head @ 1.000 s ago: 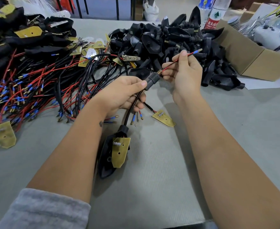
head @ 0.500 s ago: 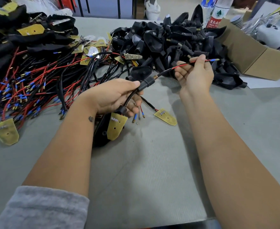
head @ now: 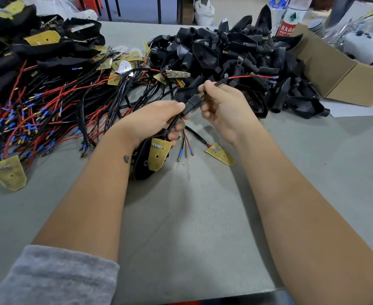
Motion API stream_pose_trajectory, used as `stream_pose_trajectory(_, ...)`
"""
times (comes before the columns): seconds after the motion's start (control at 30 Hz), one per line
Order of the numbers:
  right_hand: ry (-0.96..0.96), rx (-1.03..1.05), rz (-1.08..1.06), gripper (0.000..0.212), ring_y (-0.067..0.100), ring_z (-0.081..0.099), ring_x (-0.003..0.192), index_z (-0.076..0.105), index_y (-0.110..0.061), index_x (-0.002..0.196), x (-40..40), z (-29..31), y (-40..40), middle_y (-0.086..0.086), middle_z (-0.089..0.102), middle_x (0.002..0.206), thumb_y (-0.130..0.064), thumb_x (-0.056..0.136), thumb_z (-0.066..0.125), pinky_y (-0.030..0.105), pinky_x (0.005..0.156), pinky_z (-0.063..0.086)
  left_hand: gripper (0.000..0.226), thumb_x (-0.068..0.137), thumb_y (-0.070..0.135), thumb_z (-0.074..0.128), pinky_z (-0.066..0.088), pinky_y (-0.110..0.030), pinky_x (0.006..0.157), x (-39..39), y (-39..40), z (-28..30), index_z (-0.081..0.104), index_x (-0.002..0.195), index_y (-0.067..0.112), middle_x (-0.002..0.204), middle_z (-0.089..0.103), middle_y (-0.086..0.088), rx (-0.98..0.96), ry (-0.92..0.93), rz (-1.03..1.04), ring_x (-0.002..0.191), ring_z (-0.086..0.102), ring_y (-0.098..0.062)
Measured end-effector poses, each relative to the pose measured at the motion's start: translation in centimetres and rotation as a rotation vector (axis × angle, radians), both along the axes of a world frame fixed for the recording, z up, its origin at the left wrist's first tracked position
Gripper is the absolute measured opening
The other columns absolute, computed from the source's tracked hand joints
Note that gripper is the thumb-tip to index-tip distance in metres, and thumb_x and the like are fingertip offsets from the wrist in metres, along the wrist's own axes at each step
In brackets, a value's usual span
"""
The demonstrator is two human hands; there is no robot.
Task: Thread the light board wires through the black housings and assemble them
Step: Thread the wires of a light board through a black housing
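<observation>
Step in hand: you draw the wire pair (head: 244, 77) through the black stem (head: 193, 100) of the housing (head: 142, 160), so that the light board (head: 159, 154) seats against it.
Left hand: your left hand (head: 152, 122) grips the stem and the sleeved lead below it, fingers curled round them; the housing hangs under this hand, just above the surface (head: 192, 216).
Right hand: your right hand (head: 225, 106) pinches the wire pair where it leaves the threaded brass end (head: 201, 94) of the stem.
Location of the work: the assembly sits between both hands, in front of the pile of black housings (head: 236, 53); the blue-tipped wire ends (head: 273, 77) reach out over that pile.
Pull direction: pull in line with the stem. A sideways pull is likely to drag the insulation across the brass threads.
Grip: hold both wires together, close to the stem, so that neither lags.
Counter-hold: keep the left hand firm on the stem, otherwise the housing follows the pull.
Check: judge the step complete when no slack lead remains below the stem and the board lies flat to the housing.
Hazard: the free wire ends can snag in the pile; lift them clear of it.
Nearby: a spare light board (head: 220, 154) with its leads lies on the surface beside your right wrist.
</observation>
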State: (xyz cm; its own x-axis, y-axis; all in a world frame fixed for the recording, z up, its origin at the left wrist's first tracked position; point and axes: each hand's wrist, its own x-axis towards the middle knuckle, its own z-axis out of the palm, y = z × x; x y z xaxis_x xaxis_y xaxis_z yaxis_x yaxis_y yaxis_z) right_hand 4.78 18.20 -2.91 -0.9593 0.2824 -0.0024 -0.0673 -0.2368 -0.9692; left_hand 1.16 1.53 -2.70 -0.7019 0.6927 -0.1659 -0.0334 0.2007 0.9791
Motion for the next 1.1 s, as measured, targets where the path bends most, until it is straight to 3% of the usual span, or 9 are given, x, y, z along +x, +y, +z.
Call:
stream_pose_trajectory(0.2, 0.069, -0.037, -0.067, 0.025, 0.007, 0.053, 0.051, 0.056, -0.008, 0.082, 0.0, 0.0, -0.3, 0.006, 0.062, 0.07, -0.016, 0.104, 0.045, 0.018, 0.05, 0.046, 0.029, 0.104, 0.03, 0.04, 0.053, -0.027, 0.049, 0.0, 0.0, 0.1, 0.057, 0.094, 0.009, 0.077, 0.071, -0.001, 0.008, -0.062, 0.11, 0.063, 0.066, -0.013)
stream_pose_trajectory(0.37, 0.105, -0.043, -0.2, 0.027, 0.008, 0.047, 0.051, 0.056, -0.009, 0.079, -0.1, -0.2, -0.1, 0.007, 0.064, 0.071, -0.015, 0.103, 0.047, 0.019, 0.048, 0.038, 0.031, 0.104, 0.027, 0.039, 0.053, -0.022, 0.049, 0.5, -0.2, 0.2, 0.058, 0.097, 0.004, 0.068, 0.07, -0.001, 0.013, -0.142, 0.086, 0.054, 0.064, -0.011)
stream_pose_trajectory(0.6, 0.124, -0.238, -0.425, 0.026, 0.009, 0.048, 0.052, 0.053, -0.009, 0.081, -0.1, -0.2, 2.0, 0.006, 0.059, 0.069, -0.016, 0.104, 0.044, 0.019, 0.048, 0.04, 0.032, 0.103, 0.025, 0.04, 0.06, -0.034, 0.071, 0.5, -0.8, 0.2, 0.063, 0.097, 0.003, 0.088, 0.068, -0.011, 0.065, -0.218, 0.129, 0.068, 0.067, -0.019)
stream_pose_trajectory(0.77, 0.12, -0.251, -0.378, 0.025, 0.01, 0.05, 0.05, 0.055, -0.007, 0.083, 0.0, -0.1, 2.0, -0.001, 0.059, 0.058, -0.016, 0.104, 0.045, 0.02, 0.046, 0.041, 0.029, 0.1, 0.023, 0.039, 0.055, -0.028, 0.054, 0.6, -0.5, 0.4, 0.057, 0.086, 0.006, 0.077, 0.067, -0.008, 0.036, -0.191, 0.143, 0.052, 0.057, -0.018)
stream_pose_trajectory(0.9, 0.099, -0.241, -0.25, 0.025, 0.008, 0.053, 0.047, 0.055, -0.006, 0.085, 0.0, 0.0, 0.9, 0.001, 0.062, 0.058, -0.018, 0.105, 0.044, 0.019, 0.046, 0.042, 0.023, 0.094, 0.019, 0.038, 0.052, -0.031, 0.054, 0.4, -0.3, 0.2, 0.054, 0.083, 0.007, 0.074, 0.062, -0.01, 0.019, -0.14, 0.155, 0.051, 0.052, -0.02)
stream_pose_trajectory(1.1, 0.082, -0.149, -0.161, 0.028, 0.008, 0.054, 0.051, 0.055, -0.007, 0.084, -0.2, -0.4, 0.1, 0.002, 0.065, 0.065, -0.021, 0.105, 0.043, 0.019, 0.049, 0.045, 0.02, 0.09, 0.019, 0.04, 0.049, -0.028, 0.053, 0.2, -0.4, 0.0, 0.049, 0.074, 0.01, 0.067, 0.055, -0.006, 0.046, -0.226, 0.114, 0.05, 0.05, -0.019)
